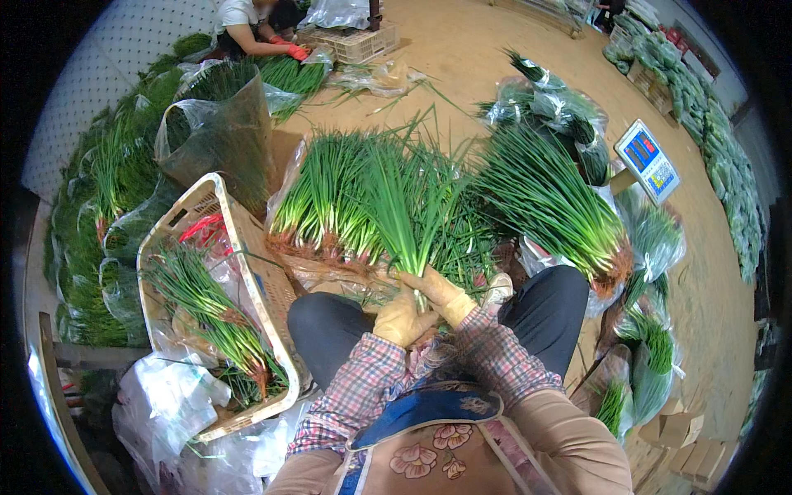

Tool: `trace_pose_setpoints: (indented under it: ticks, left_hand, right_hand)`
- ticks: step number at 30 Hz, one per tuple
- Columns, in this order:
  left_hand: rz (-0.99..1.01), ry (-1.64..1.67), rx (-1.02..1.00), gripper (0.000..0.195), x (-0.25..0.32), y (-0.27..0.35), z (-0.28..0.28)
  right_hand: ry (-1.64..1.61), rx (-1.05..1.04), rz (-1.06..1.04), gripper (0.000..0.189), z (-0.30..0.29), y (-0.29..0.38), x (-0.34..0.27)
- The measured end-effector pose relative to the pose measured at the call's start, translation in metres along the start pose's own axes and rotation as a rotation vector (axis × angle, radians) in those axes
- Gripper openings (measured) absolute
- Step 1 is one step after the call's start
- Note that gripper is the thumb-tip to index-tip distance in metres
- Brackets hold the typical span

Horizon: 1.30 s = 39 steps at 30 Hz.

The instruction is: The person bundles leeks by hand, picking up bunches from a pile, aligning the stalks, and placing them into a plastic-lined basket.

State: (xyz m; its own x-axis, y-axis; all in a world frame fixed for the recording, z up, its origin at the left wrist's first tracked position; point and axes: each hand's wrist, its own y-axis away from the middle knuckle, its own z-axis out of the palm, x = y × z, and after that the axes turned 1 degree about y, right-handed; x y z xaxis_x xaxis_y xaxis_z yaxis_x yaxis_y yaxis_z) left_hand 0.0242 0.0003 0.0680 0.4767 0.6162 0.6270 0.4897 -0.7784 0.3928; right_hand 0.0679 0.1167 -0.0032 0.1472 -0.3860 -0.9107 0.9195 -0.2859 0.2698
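Both my hands wear pale yellow gloves and meet between my knees. A bunch of green onions (pixel 416 223) stands in their grip, leaves fanning away from me. My left hand (pixel 401 318) closes around the bunch's lower end, while my right hand (pixel 440 291) grips its stems from the other side. The roots of this bunch are hidden by the gloves. Just beyond lies a row of rooted green onions (pixel 328 198) on plastic sheeting. Loose green leaves (pixel 467 247) are heaped right of the held bunch. A large pile of green onions (pixel 550 198), roots towards me, rests by the scale.
At my left a plastic crate (pixel 226 247) holds more onions and plastic bags (pixel 167 390). A digital scale display (pixel 648 162) rises at right. Bagged greens (pixel 656 352) line the right side. Across the floor, a person in red gloves (pixel 297 51) handles greens beside another crate (pixel 359 43).
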Motion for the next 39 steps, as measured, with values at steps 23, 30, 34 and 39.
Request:
trace_pose_setpoints:
  ticks: [23,30,34,39]
  left_hand:
    - [0.047,1.687,-0.366,0.036,-0.033,-0.031,0.035]
    - [-0.055,1.586,-0.298,0.020,-0.025,-0.016,0.013]
    - [-0.100,1.616,-0.248,0.023,-0.026,-0.014,0.012]
    - [-0.074,1.690,-0.293,0.027,-0.034,-0.013,0.018]
  right_hand:
    - [0.800,0.492,-0.126,0.051,-0.053,0.019,-0.064]
    - [0.900,0.233,-0.134,0.044,-0.033,-0.001,-0.066]
    - [1.043,0.206,-0.293,0.022,-0.040,-0.002,-0.062]
    - [1.025,0.564,-0.323,0.010,-0.049,-0.007,-0.058]
